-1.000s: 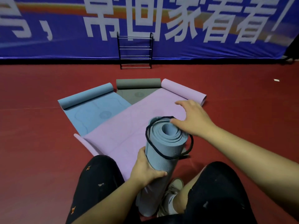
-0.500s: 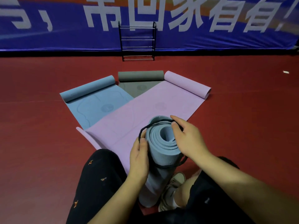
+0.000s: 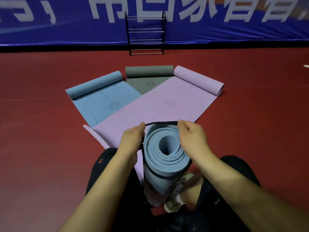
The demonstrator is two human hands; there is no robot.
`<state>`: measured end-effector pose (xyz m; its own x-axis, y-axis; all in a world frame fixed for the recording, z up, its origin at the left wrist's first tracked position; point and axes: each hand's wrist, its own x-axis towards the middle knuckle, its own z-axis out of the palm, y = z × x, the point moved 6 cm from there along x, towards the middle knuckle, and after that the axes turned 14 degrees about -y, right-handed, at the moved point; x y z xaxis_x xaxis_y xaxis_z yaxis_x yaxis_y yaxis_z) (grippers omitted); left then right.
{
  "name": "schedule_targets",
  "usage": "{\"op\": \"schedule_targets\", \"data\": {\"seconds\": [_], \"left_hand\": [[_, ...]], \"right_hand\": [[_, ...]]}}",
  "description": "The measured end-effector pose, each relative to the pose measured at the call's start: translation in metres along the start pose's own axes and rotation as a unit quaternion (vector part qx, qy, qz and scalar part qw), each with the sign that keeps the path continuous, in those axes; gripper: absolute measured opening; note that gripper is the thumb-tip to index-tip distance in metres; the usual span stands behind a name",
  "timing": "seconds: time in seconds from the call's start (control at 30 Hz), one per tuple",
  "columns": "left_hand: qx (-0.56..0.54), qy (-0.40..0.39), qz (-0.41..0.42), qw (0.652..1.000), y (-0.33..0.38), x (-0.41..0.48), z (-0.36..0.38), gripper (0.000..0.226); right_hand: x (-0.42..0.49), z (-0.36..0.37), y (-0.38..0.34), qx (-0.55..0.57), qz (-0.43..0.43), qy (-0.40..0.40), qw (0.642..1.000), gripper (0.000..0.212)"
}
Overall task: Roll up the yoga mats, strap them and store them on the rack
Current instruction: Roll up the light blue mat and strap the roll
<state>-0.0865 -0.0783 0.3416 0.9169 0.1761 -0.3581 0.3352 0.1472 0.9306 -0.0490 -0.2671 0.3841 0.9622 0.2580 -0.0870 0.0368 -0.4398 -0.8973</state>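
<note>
Seemingly loose, strap round rolled mat, left hand, right hand pinching

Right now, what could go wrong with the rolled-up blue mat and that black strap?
The left hand and right hand both pinch only the black strap, so neither holds the rolled blue mat: it might loosen or tip over. The strap sits near the roll's top end, so it could slip off.

Banner lettering cut by top edge; grey mat mostly covered.
</note>
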Motion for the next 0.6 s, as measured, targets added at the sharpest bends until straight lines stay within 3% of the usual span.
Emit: {"op": "schedule_targets", "data": {"seconds": [0.13, 0.23, 0.33, 0.47, 0.53, 0.6], "left_hand": [[-0.098, -0.052, -0.087, 0.99, -0.024, 0.021, -0.002, 0.048], [-0.027, -0.014, -0.077, 0.997, -0.02, 0.027, -0.003, 0.028], [0.032, 0.008, -0.015, 0.999, -0.016, 0.032, -0.005, 0.018], [0.042, 0.067, 0.028, 0.996, -0.011, 0.026, -0.012, 0.014], [-0.027, 0.137, 0.135, 0.981, 0.005, 0.002, -0.012, 0.01], [-0.045, 0.138, 0.255, 0.956, 0.016, -0.03, -0.002, 0.022]], "right_hand": [[0.003, 0.004, 0.008, 0.169, 0.116, -0.056, 0.977, 0.037], [0.012, 0.004, 0.019, 0.256, 0.192, -0.067, 0.945, 0.023], [0.026, 0.003, 0.03, 0.292, 0.248, -0.115, 0.916, 0.024], [0.038, 0.001, 0.036, 0.254, 0.236, -0.17, 0.923, 0.025], [0.045, -0.004, 0.025, 0.17, 0.161, -0.185, 0.954, 0.026], [0.045, -0.009, 0.009, 0.037, 0.091, -0.221, 0.97, 0.03]]}}
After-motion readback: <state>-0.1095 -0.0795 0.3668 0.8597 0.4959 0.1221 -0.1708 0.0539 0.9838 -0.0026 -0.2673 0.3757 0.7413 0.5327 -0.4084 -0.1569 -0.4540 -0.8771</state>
